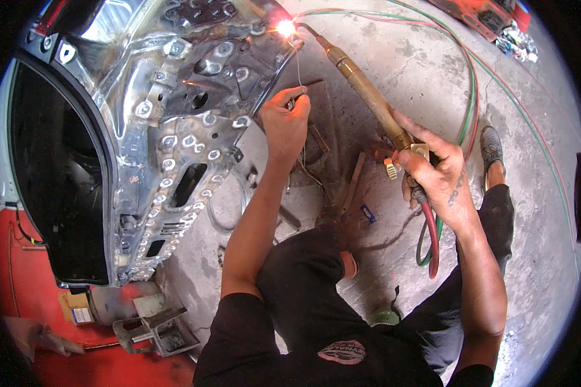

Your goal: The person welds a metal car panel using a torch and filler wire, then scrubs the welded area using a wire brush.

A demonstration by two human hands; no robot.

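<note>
My right hand grips the brass gas torch by its handle; the torch slants up-left and its flame burns bright against the edge of the bare metal car door panel. My left hand pinches a thin filler rod that points up toward the flame. Red and green hoses hang from the torch below my right hand.
The door lies on a concrete floor with its black window opening at left. Hoses trail to the upper right. Metal scraps lie by my knees, a bracket and red bodywork at lower left.
</note>
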